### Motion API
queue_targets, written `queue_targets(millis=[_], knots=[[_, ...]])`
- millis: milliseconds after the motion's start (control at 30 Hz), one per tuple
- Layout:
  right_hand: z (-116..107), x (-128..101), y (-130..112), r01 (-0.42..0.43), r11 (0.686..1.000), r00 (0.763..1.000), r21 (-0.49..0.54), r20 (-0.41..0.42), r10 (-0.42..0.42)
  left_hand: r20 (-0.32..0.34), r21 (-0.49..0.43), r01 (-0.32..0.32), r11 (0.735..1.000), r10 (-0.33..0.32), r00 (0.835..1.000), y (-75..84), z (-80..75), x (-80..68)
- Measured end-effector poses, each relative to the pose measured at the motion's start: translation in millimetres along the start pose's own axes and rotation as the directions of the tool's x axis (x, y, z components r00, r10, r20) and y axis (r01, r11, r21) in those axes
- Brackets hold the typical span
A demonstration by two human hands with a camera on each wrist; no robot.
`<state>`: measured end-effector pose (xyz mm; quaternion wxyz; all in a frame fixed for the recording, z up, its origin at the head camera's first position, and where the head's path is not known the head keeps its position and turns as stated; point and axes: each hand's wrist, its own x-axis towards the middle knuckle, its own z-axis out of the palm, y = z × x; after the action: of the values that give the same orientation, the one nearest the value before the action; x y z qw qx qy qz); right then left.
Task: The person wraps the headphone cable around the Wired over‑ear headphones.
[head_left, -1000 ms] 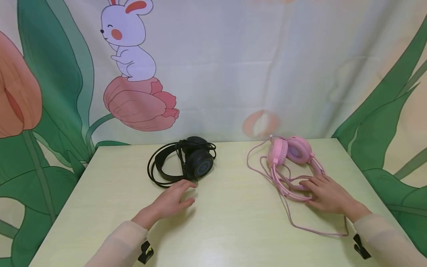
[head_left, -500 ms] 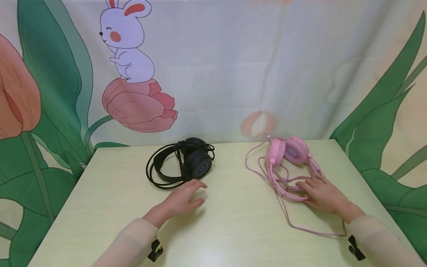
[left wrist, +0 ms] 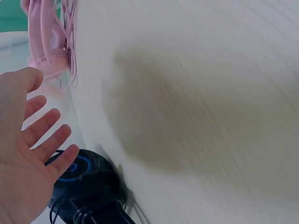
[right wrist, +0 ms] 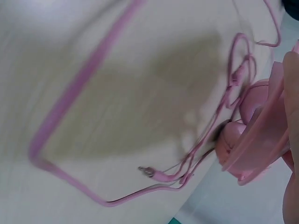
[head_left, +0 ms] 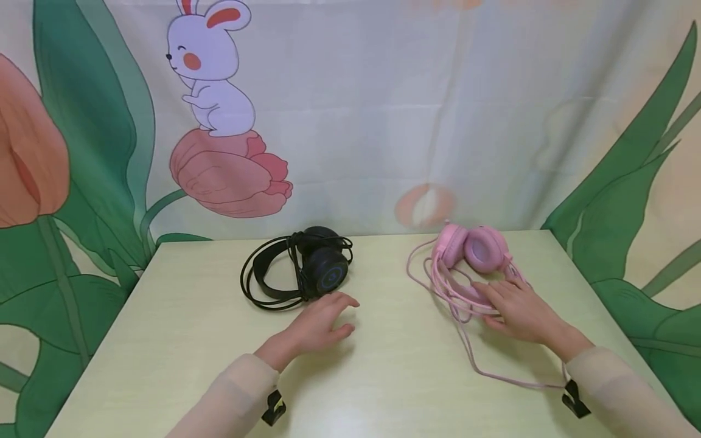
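Note:
My right hand [head_left: 523, 313] grips the headband of the pink headphones [head_left: 486, 249] at the right of the table, thumb below and fingers over it. In the right wrist view the band of the pink headphones [right wrist: 264, 135] is raised and tilted off the tabletop. My left hand [head_left: 320, 325] hovers in front of the black headphones [head_left: 327, 271], fingers spread and holding nothing. In the left wrist view the palm of my left hand [left wrist: 23, 182] partly covers a black ear cup [left wrist: 88, 172] with a blue ring.
A pink cable [head_left: 482, 372] trails across the table in front of the headphones. Its metal plug [right wrist: 148, 171] lies on the tabletop in the right wrist view. Behind the pale table [head_left: 181, 365] hangs a printed curtain [head_left: 350, 121].
My right hand has moved slightly left and up, tipping the pink headband with it. My left hand has drifted right, past the black headphones, which stay put.

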<state>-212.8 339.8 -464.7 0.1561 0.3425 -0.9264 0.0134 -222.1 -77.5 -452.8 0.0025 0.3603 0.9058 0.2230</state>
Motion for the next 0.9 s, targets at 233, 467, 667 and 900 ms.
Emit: queue_targets(millis=[233,467,667,900], knots=[[-4.3,12.2,-1.6,-0.004,0.999,1.0,0.042,-0.028,0.006,-0.019,0.02,-0.033,0.999,0.033,0.999,7.3,3.6,5.1],[-12.5,32.3,-1.1,0.07,0.997,0.994,0.04,-0.091,-0.066,-0.026,0.018,-0.048,0.999,0.049,0.998,12.9,6.5,9.9],[-22.1,51.3,1.7,0.118,0.993,0.98,0.029,-0.164,-0.111,-0.007,0.015,-0.03,0.999,0.03,1.0,17.1,9.8,9.1],[-34.5,73.5,7.2,0.152,0.988,0.961,-0.004,-0.232,-0.149,-0.028,0.019,-0.043,0.999,0.043,0.999,18.7,7.0,9.3]])
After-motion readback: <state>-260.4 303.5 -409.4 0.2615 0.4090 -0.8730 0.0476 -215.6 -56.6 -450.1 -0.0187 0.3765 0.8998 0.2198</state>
